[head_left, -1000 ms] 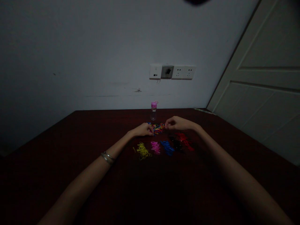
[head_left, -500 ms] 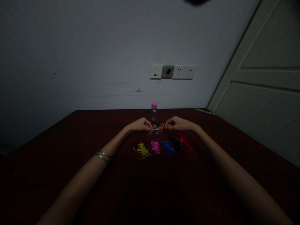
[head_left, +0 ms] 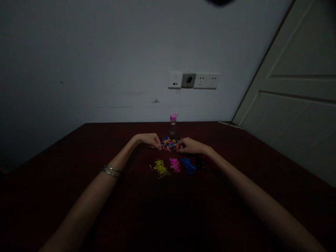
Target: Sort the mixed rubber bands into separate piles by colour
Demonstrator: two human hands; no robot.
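Observation:
A pile of small mixed-colour bands [head_left: 169,143] lies on the dark red table [head_left: 118,129]. My left hand [head_left: 153,140] is closed at the pile's left edge, fingertips together; whatever it pinches is too small to make out. At the right edge, my right hand [head_left: 187,145] is also closed, its fingertips touching the pile. Nearer to me are separate heaps: yellow [head_left: 160,168], pink [head_left: 175,165], blue [head_left: 188,166] and black [head_left: 201,163]. My right forearm hides the red heap.
Behind the pile stands a small clear bottle with a pink cap [head_left: 173,118]. Sockets [head_left: 207,81] are set in the wall beyond the table. On the right is a pale panelled door [head_left: 294,84].
Both hands have shifted left along the mixed pile, which now looks more spread out. The right forearm now covers the red heap.

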